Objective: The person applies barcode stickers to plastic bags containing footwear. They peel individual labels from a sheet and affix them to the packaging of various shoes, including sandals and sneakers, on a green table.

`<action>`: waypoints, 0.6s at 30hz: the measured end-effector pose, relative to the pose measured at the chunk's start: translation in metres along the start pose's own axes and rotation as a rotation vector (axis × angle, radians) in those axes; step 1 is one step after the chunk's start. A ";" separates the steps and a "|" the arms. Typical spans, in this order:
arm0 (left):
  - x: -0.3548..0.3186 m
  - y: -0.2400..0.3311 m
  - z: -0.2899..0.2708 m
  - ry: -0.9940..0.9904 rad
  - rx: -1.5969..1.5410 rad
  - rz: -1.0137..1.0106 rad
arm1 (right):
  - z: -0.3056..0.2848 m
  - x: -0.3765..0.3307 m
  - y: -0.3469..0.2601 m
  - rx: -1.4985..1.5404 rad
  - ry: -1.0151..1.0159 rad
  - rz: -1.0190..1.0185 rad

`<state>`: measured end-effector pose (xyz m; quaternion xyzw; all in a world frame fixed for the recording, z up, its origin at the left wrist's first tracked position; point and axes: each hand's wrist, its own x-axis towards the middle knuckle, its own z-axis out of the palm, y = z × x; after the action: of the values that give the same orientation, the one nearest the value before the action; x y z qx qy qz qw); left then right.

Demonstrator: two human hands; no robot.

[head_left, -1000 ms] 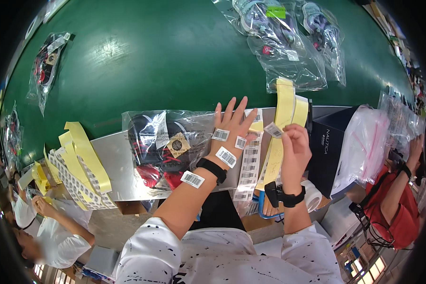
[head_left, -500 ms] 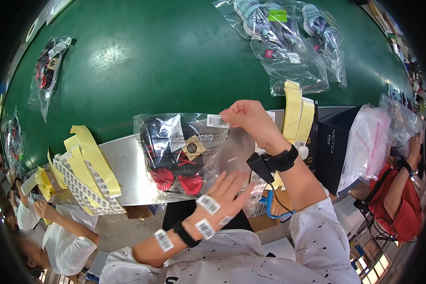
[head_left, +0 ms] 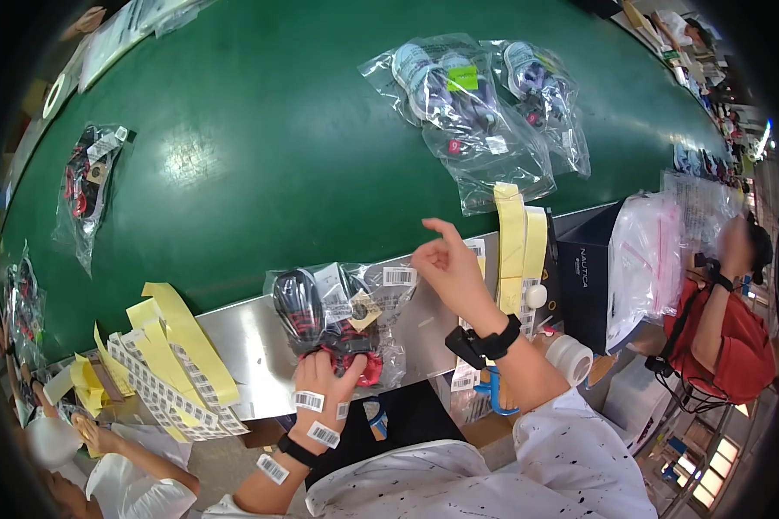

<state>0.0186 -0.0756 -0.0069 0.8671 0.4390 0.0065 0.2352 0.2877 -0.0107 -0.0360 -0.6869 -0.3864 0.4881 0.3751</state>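
A clear plastic bag with a pair of dark shoes with red parts lies on the metal strip in front of me. My left hand is closed on its near end, fingers over the red parts and thumb to the right. White barcode stickers are stuck on the back of that hand and on the wrist. One barcode label sits on the bag's upper right corner. Just right of it my right hand is raised, index finger stretched out and the others loosely bent, holding nothing.
Sheets of barcode stickers with yellow backing lie at left; yellow strips stand at right. Beyond are a dark box, clear bags and a white jar. Bagged shoes rest on the green table. Co-workers flank me.
My left hand has moved from the bag's lower right onto its near end and grips it. My right hand has come off the label and its index finger has straightened. The view has shifted.
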 end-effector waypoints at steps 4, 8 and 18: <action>0.003 -0.001 -0.005 -0.021 -0.095 0.035 | -0.005 -0.023 0.006 -0.022 -0.009 0.053; 0.015 -0.009 -0.026 -0.021 -0.094 0.056 | 0.002 -0.037 0.018 0.031 0.015 0.058; 0.109 -0.178 -0.160 0.568 0.152 -0.075 | 0.050 -0.048 0.007 0.055 -0.132 0.099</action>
<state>-0.0840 0.1614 0.0401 0.8290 0.5181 0.2073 0.0375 0.2296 -0.0500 -0.0356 -0.6609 -0.3625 0.5606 0.3428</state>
